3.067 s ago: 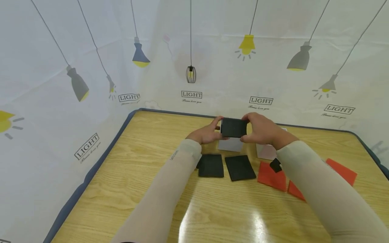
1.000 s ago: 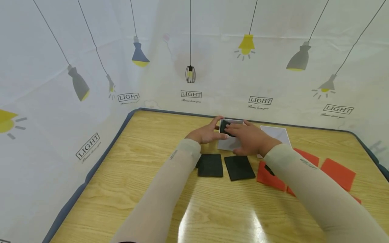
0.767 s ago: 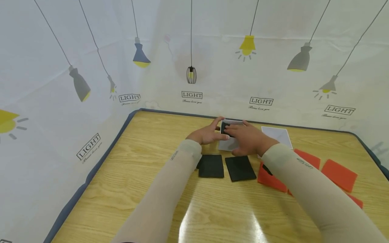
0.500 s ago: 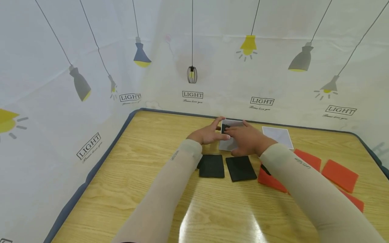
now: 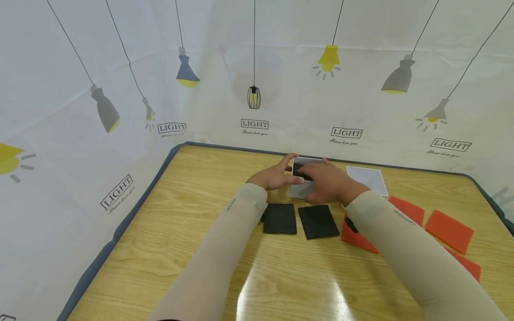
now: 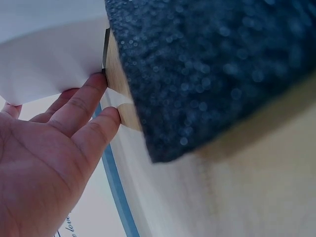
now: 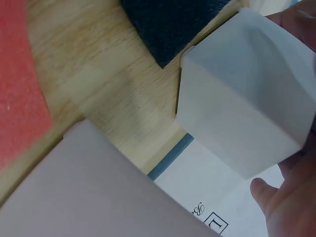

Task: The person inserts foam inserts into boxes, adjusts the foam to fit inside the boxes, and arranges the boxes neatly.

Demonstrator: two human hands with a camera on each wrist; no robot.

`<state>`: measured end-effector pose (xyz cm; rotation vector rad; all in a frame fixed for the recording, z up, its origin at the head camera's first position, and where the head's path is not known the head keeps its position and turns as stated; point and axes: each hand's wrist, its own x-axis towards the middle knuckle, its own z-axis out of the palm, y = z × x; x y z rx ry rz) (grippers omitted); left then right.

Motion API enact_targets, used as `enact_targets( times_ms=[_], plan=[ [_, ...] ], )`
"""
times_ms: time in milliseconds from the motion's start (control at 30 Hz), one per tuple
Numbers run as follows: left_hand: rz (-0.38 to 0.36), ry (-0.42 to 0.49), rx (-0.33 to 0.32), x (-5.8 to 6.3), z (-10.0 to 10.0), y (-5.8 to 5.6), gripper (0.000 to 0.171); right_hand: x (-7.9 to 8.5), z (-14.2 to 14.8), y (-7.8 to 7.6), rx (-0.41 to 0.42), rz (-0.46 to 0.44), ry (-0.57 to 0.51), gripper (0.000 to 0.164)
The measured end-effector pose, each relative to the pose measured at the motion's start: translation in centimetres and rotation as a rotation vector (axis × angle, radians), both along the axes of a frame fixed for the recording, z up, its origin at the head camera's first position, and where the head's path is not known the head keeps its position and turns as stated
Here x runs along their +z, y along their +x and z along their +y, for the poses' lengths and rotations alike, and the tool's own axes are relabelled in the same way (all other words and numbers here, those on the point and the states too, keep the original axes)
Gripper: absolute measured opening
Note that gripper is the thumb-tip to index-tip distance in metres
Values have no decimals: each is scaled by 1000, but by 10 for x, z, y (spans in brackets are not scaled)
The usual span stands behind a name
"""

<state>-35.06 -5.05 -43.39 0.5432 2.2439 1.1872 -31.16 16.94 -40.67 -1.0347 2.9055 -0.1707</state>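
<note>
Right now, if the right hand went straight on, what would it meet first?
Probably the black pad in the white box; the right hand may be touching it, though depth is unclear.

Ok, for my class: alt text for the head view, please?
A person's left grip holds an open white box; the right grip is at a black piece inside. Black squares and red squares lie on the table.

Near the far edge of the worktop [image 5: 168, 240], smooth, matt, card-like walls are seen on the white box [image 5: 298, 191]. Rough, felt-like cloth is shown by the black squares [image 5: 279, 218] and red squares [image 5: 449, 231]. The worktop is finished in glossy wood grain.
</note>
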Motion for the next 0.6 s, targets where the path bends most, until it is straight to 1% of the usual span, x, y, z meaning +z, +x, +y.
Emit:
enact_targets(
  times_ms=[133,300,400,600],
  plan=[
    [6,-6,-5,0,-1,0,98,4,2,4,-9,-19,-97,76],
    [9,-3,4,-1,0,0,99,10,5,14,-21,-37,-200,75],
    [17,-1,7,-1,1,1,99,14,8,21,-35,-48,-240,74],
    [34,-7,19,0,1,3,99,18,17,35,-33,-73,-299,70]
  ],
)
